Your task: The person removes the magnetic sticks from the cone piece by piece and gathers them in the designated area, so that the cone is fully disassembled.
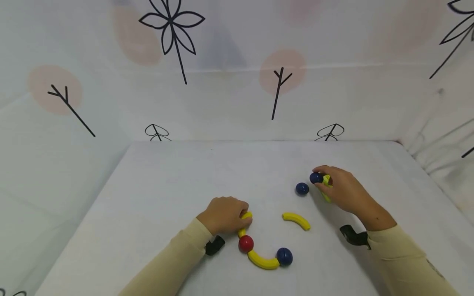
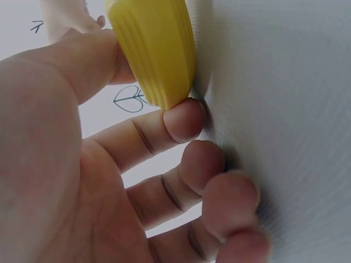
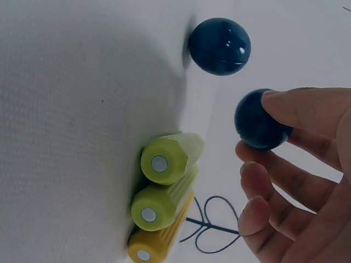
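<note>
Across a white tabletop (image 1: 177,172), walled by pale plant-printed cloth (image 1: 229,102), the left hand (image 1: 226,214) pinches a yellow rod (image 1: 242,233) touching a red ball (image 1: 246,243). A curved rod (image 1: 262,262) runs from that to a blue ball (image 1: 284,256). Thumb and fingers clamped, the right hand (image 1: 344,191) holds a second ball (image 1: 316,177) near a third ball (image 1: 302,188), partly hiding green rods (image 3: 178,189). A loose yellow arc (image 1: 297,220) lies between.

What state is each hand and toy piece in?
Left hand: pinching upper yellow piece
Right hand: holding one blue ball
Red ball: touching lower yellow curve
Lower yellow curve: unheld
End blue ball: touching lower yellow curve
Other blue ball: loose
Loose yellow curve: lying apart
Two green pieces: side by side
Fourth yellow piece: beside them
</note>
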A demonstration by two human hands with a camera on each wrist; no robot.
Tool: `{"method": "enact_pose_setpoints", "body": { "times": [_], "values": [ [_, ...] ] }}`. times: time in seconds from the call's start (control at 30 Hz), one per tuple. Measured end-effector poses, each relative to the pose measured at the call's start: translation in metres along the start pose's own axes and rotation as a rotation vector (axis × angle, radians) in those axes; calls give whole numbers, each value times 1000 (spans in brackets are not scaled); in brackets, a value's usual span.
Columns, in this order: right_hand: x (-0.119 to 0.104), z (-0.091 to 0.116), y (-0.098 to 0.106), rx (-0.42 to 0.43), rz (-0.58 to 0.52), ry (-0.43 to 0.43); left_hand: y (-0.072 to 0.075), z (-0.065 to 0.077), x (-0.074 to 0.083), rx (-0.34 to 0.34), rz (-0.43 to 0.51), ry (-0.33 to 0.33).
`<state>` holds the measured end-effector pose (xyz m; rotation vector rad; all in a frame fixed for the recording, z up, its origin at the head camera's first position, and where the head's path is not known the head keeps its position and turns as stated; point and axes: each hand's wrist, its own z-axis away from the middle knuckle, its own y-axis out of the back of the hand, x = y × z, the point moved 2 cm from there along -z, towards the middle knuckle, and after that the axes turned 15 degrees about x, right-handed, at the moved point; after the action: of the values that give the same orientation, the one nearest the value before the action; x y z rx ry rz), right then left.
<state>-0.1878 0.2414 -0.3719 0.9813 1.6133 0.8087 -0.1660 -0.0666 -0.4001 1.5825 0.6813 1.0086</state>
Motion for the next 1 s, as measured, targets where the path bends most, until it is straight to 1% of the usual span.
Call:
{"method": "enact_pose_setpoints", "body": {
  "times": [0.13,0.23,0.53,1.0],
  "values": [
    [4,-1,-6,-59,5,-8,0,0,-1,0,-2,1],
    [6,-2,-9,-77,11,2,0,0,-1,0,1,1],
    [7,1,-14,-84,14,50,3,-1,0,-7,8,-5],
    [9,1,-17,-65,27,58,2,0,0,-11,8,-7]
  ]
}}
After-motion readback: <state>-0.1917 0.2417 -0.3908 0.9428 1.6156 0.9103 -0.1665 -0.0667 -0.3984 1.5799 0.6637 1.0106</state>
